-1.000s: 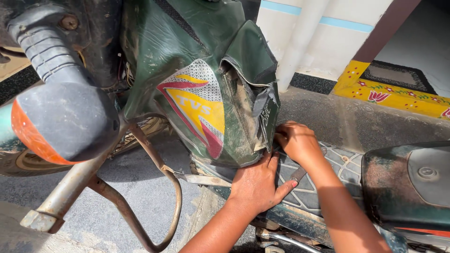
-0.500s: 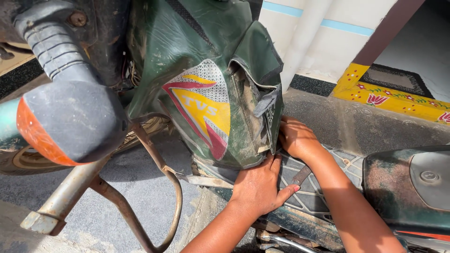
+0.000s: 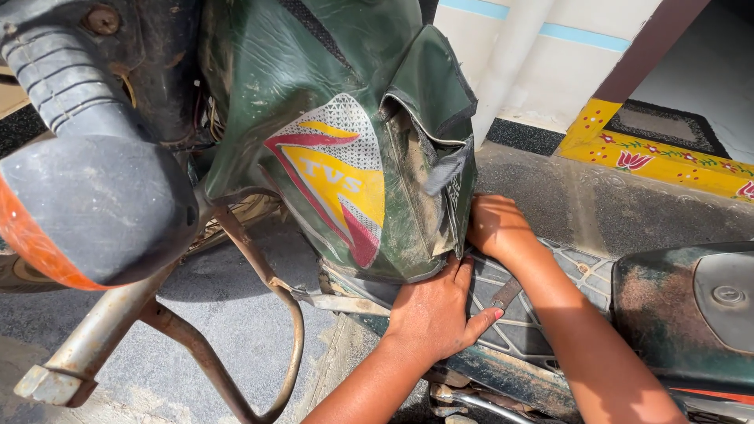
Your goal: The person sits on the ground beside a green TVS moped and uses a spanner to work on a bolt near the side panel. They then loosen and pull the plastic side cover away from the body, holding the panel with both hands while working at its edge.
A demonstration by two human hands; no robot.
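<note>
- Grey pavement (image 3: 236, 330) was seen beneath a dusty green moped.
- Left hand (image 3: 436, 314) was laid open, flat on the ribbed footboard (image 3: 534, 322).
- Right hand (image 3: 496, 228) was curled at the green cover's (image 3: 345, 157) lower edge; whether anything was gripped could not be told.

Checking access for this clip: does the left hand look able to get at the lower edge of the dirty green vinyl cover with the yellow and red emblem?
Probably yes. The left hand lies flat on the patterned footboard mat, fingertips right under the green vinyl cover, nothing between them.
</note>
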